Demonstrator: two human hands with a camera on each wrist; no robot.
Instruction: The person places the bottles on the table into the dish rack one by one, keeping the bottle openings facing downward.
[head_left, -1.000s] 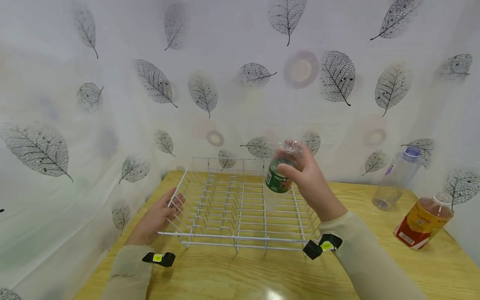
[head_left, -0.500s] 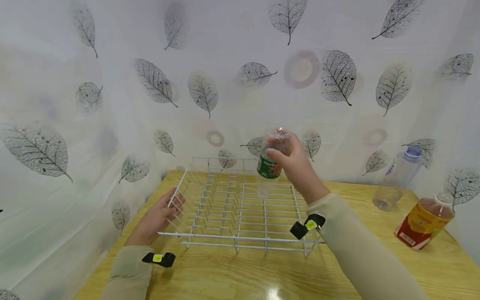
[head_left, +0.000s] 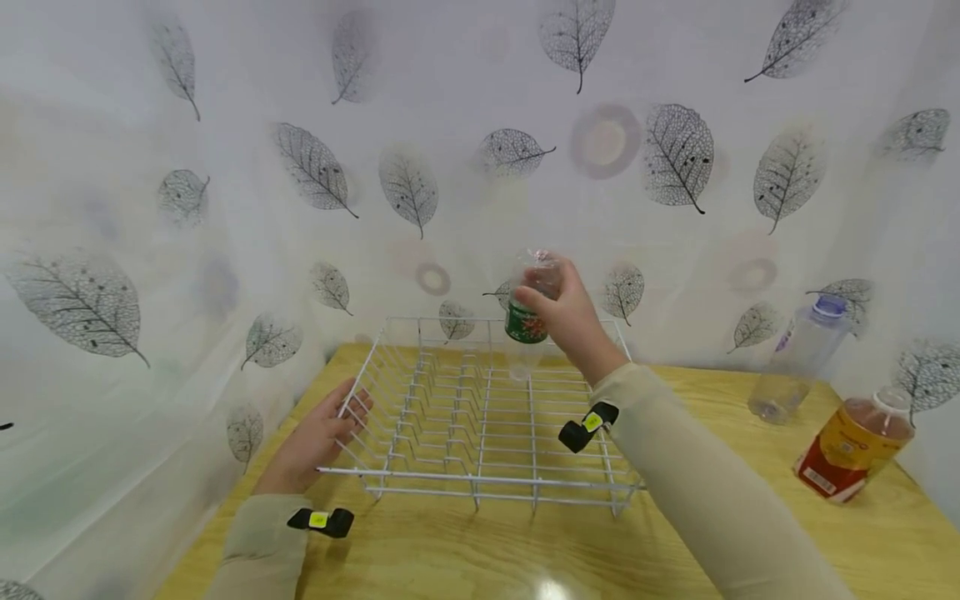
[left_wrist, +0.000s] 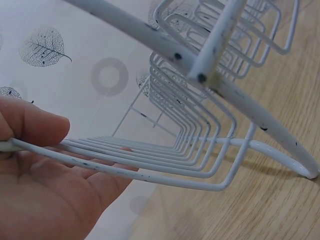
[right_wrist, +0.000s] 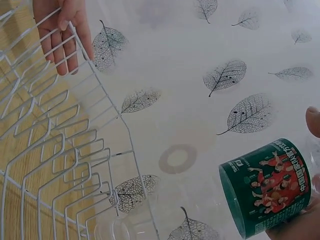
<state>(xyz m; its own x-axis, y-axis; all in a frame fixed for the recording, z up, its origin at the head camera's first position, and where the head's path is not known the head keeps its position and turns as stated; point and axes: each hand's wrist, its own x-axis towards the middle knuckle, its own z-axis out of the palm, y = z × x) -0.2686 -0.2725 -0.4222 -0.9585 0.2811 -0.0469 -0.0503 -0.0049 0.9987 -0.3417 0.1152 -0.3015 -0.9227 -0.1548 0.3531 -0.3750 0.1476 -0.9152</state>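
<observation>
A clear plastic bottle (head_left: pixel 517 354) with a green label (right_wrist: pixel 267 187) is gripped by my right hand (head_left: pixel 566 312). It is upside down and slightly tilted, its narrow neck pointing down over the far part of the white wire dish rack (head_left: pixel 476 477). Whether the neck touches any wire I cannot tell. At the rack's left side, my left hand (head_left: pixel 318 437) holds the rim, the thumb (left_wrist: pixel 47 127) above the wire and the fairly straight fingers below and behind it. Rows of upright wire loops (right_wrist: pixel 55 145) fill the rack's left half.
On the wooden table (head_left: pixel 480 558), right of the rack, stand a clear bottle with a purple neck (head_left: pixel 795 358) and an amber bottle with a red and yellow label (head_left: pixel 851 446). A leaf-patterned curtain (head_left: pixel 480 200) hangs behind and to the left.
My right hand has carried the green-labelled bottle left and farther back over the rack. The left hand and rack have stayed put.
</observation>
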